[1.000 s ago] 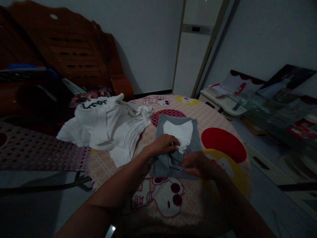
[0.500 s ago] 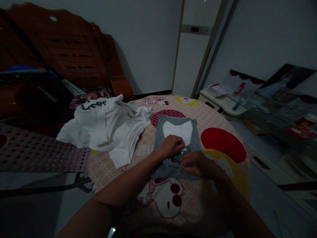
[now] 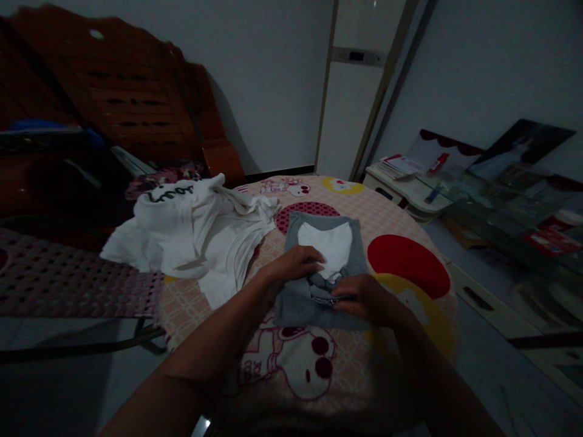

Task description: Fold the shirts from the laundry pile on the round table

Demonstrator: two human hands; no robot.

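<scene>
A grey garment (image 3: 291, 309) with a white section (image 3: 334, 240) lies folded into a rough rectangle on the round table. A bunched grey piece of cloth (image 3: 323, 291) lies on its lower half, with a small shiny bit at its right edge. My left hand (image 3: 298, 262) rests at the left side of the white section, its fingers laid over the cloth and holding nothing. From the right, my right hand (image 3: 364, 297) pinches the edge of the bunched grey cloth between thumb and fingers. The fingertips of the right hand are partly hidden in dim light.
A crumpled white shirt (image 3: 186, 237) with dark lettering lies left on the patterned tablecloth (image 3: 291, 358). Beyond it stands a wooden bench (image 3: 136, 91) with clothes. A woven seat (image 3: 91, 279) is at left, a glass-topped cabinet (image 3: 483, 212) at right.
My left hand has moved left, off the bunched cloth and onto the side of the white section, and its fingers have loosened. My right hand stays at the bunched grey cloth.
</scene>
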